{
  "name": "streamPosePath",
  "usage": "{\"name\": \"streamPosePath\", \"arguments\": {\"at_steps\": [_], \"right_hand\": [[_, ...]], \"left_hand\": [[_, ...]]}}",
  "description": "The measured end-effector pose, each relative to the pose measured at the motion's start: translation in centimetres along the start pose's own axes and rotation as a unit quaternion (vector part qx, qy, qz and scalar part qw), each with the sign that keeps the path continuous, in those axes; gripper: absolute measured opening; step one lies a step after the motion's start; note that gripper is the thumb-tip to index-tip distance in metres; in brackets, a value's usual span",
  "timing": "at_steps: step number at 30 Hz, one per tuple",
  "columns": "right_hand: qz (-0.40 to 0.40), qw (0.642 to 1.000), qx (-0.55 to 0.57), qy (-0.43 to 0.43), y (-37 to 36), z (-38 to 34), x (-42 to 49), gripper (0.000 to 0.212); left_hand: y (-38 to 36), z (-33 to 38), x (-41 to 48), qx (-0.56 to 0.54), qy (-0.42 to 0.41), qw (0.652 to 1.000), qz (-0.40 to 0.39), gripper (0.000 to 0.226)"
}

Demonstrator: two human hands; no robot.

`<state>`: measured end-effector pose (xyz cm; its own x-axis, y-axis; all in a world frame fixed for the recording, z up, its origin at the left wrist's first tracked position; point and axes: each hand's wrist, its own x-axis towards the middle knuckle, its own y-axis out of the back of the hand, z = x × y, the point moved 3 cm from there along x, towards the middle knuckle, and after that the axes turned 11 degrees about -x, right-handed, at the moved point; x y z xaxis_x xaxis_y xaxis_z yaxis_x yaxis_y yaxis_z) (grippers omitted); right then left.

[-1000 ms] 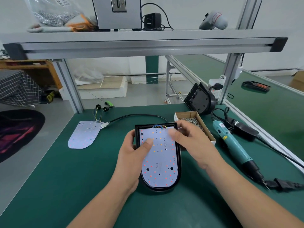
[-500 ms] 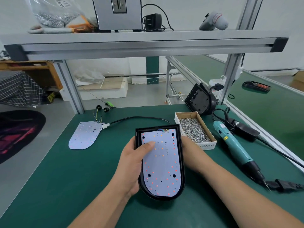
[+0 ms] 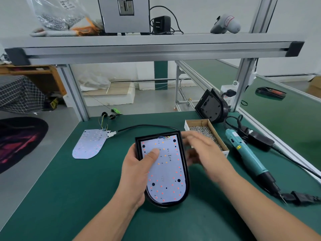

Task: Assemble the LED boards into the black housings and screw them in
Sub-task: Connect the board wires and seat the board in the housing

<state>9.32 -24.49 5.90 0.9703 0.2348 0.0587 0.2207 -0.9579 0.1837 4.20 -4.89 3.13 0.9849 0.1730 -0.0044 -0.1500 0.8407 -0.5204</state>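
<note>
My left hand [image 3: 137, 173] gripped the black housing [image 3: 156, 135], thumb pressed on the LED board [image 3: 166, 171] seated inside; my right hand [image 3: 203, 153], blurred with fingers loosely spread, hovered just beside it, over the screw box [image 3: 218, 134].

Electronics assembly workshop: green-matted bench [image 3: 52, 188], aluminium-profile shelf [image 3: 156, 49], box of screws [image 3: 197, 122], electric screwdriver [image 3: 246, 153]

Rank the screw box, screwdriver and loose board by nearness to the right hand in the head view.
1. Screw box, just behind the right hand and its fingers.
2. Screwdriver, off to its right.
3. Loose board, far off to the left.
</note>
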Motion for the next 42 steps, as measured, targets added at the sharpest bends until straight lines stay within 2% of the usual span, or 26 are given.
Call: {"name": "streamPosePath", "arguments": {"at_steps": [2,3,5,8,12,20,22,24,26,29,31,34,36,40,42], "right_hand": [[0.002,0.999,-0.025,0.044,-0.1,-0.1,-0.1,0.036],[0.002,0.993,-0.095,0.077,-0.3,-0.2,-0.3,0.041],[0.013,0.972,-0.201,0.124,-0.8,-0.2,-0.5,0.033],[0.002,0.976,-0.184,0.117,-1.1,-0.5,-0.3,0.023],[0.041,0.965,-0.231,0.121,-1.1,-0.4,-0.4,0.015],[-0.010,0.973,-0.197,0.119,-1.0,-0.1,-0.7,0.024],[-0.031,0.984,-0.129,0.118,-1.1,-0.4,-0.7,0.021],[-0.002,0.997,-0.019,0.070,-0.8,-0.4,-0.5,0.032],[0.021,0.998,-0.009,0.057,-0.3,-0.2,-0.2,0.032],[-0.097,0.988,-0.103,0.064,-1.1,0.7,-0.5,0.055],[-0.153,0.969,-0.183,0.067,-1.8,1.3,-0.9,0.045],[-0.166,0.947,-0.265,0.072,-2.0,1.3,-0.9,0.026],[-0.191,0.942,-0.270,0.060,-1.6,1.3,-0.8,0.019],[-0.252,0.928,-0.266,0.064,-0.6,1.0,-1.0,0.029],[-0.267,0.938,-0.211,0.069,-0.1,0.7,-1.1,0.015]], "left_hand": [[0.1,0.2,0.0,0.015,-0.012,1.000,0.007,0.021],[0.0,0.1,0.0,0.021,-0.016,1.000,0.005,0.022],[-0.2,-0.1,-0.1,0.024,-0.020,1.000,-0.004,0.028],[-0.2,-0.1,-0.3,0.031,-0.029,0.999,-0.003,0.032],[-0.1,-0.1,-0.3,0.048,-0.026,0.999,0.004,0.025],[0.2,-0.1,0.2,0.055,0.002,0.998,-0.015,0.025],[0.5,-0.1,0.3,0.033,0.020,0.999,-0.018,0.030],[0.5,-0.1,0.3,-0.003,0.052,0.998,-0.019,0.039],[0.4,-0.1,0.3,-0.043,0.086,0.995,-0.036,0.041],[0.0,-0.1,0.1,-0.086,0.119,0.985,-0.090,0.038],[-0.2,-0.3,-0.1,-0.098,0.130,0.980,-0.114,0.046],[-0.1,-0.4,0.0,-0.097,0.136,0.981,-0.100,0.059],[0.1,-0.2,0.3,-0.113,0.136,0.980,-0.091,0.061],[0.2,-0.1,0.3,-0.140,0.147,0.976,-0.081,0.057],[0.3,-0.3,0.4,-0.141,0.163,0.974,-0.071,0.060]]}}
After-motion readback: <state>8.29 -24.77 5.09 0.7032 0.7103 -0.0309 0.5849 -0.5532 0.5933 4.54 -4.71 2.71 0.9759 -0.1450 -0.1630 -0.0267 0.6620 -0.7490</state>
